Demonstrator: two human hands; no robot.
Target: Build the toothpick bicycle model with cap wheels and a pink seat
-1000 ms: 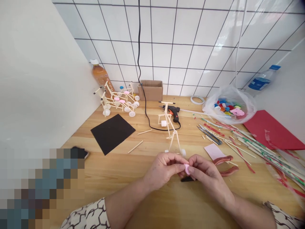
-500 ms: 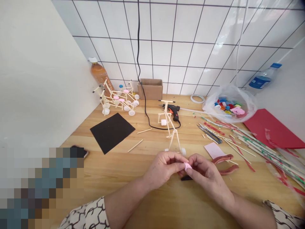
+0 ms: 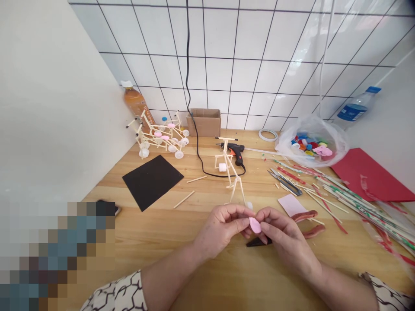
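Note:
A small pink oval piece [image 3: 255, 225], soft-looking with an uneven edge, is pinched between my two hands. The thumb and fingers of my left hand [image 3: 223, 226] hold its left side. My right hand [image 3: 283, 235] grips its right side by the fingertips. Just beyond my hands stands a little stick-built tricycle model [image 3: 231, 170] with a white block on it; its lower end is partly hidden. Beneath my right hand lie pliers with reddish handles [image 3: 314, 232] and a black nose, the middle covered by that hand.
Finished-looking stick models [image 3: 162, 134] stand at the left by a tea bottle [image 3: 138, 103]. A black sheet [image 3: 153, 182], a glue gun [image 3: 236, 150], thread snips [image 3: 287, 181], a pink card [image 3: 292, 205], bundled sticks [image 3: 363, 203] and a bag of caps [image 3: 313, 142] lie around.
The pink piece has been turned and now shows its broad flat face. My right fingers have shifted slightly to the right, uncovering more of the pliers' black nose.

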